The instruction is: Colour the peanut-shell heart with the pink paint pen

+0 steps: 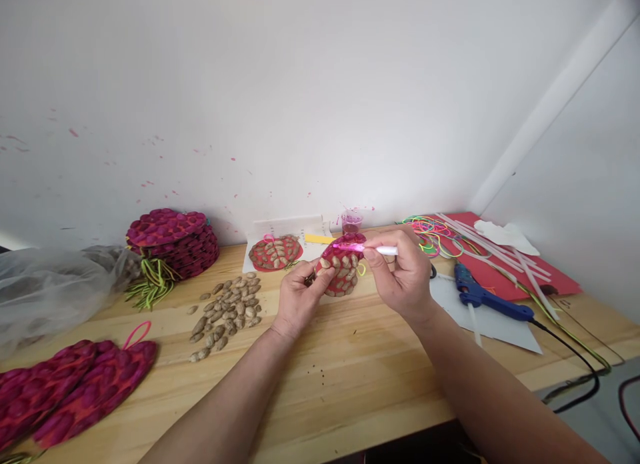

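My left hand (301, 297) grips the edge of a red disc covered with shells or seed pods (345, 272), thumb on its face. The disc's upper part is painted magenta; the lower pieces are still bare brown. In my right hand (400, 271) is a slim white paintbrush (385, 250), pinched between thumb and fingers. Its pink-stained tip rests on the painted part of the disc. Just behind stands a clear cup of magenta paint (352, 221). A second red disc with unpainted pieces (275, 253) lies on a paper sheet behind my left hand.
Loose brown pieces (225, 314) lie left of my hands. Finished magenta discs are stacked (173, 244) at the back left, with more (100, 391) in front. On the right are a blue glue gun (493, 301) with its cord, coloured cords (430, 234), and white sticks (500, 247) on red sheets.
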The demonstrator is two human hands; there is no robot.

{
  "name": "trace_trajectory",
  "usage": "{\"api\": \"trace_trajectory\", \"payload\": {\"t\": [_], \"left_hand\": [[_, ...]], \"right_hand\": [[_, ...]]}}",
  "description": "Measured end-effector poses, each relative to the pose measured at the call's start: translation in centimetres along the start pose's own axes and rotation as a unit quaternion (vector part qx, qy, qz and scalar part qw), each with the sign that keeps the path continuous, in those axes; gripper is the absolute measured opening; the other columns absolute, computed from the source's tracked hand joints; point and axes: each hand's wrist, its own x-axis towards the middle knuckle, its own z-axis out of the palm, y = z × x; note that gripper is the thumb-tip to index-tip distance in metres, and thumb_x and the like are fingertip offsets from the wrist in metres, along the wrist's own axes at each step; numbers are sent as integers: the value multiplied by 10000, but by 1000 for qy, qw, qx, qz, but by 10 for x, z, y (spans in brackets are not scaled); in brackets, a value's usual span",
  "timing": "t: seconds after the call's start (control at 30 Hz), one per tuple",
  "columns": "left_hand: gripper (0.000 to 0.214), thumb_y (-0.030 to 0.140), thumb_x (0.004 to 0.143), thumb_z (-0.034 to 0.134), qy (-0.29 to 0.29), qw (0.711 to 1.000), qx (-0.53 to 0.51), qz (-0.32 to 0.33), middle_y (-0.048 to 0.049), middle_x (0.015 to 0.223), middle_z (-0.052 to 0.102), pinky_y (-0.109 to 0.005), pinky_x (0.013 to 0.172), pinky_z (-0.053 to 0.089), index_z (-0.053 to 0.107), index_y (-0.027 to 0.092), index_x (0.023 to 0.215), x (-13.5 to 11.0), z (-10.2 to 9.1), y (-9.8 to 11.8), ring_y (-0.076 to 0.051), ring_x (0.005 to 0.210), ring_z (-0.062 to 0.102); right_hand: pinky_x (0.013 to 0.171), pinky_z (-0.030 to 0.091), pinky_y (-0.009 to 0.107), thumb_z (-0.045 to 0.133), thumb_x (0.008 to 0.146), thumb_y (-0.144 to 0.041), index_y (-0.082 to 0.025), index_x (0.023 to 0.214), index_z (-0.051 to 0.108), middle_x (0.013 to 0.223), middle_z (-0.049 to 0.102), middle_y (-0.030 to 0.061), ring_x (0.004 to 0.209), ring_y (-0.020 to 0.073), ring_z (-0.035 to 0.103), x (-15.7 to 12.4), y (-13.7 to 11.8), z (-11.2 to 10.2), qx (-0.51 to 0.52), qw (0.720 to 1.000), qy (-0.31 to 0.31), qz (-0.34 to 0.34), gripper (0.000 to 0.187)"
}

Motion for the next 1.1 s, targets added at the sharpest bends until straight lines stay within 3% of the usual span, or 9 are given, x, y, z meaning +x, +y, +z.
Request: {"api": "trace_trajectory", "payload": {"t": [0.8,1.1], "left_hand": [[243,416,860,737,9,999,21,29,-13,717,576,-288,683,407,759,195,760,-1,-2,-1,-164,707,491],[310,492,810,794,-20,995,-83,-50,6,688,563,-261,605,414,750,185,788,-1,0,2,-136,636,472]], "right_hand": [[810,496,406,646,974,-236,-248,989,658,894,712,28,866,206,637,-2,1,1,21,999,5,33,23],[815,499,406,638,981,-244,-255,953,651,864,718,19,854,206,646,0,0,2,-11,1000,11,25,32]]}}
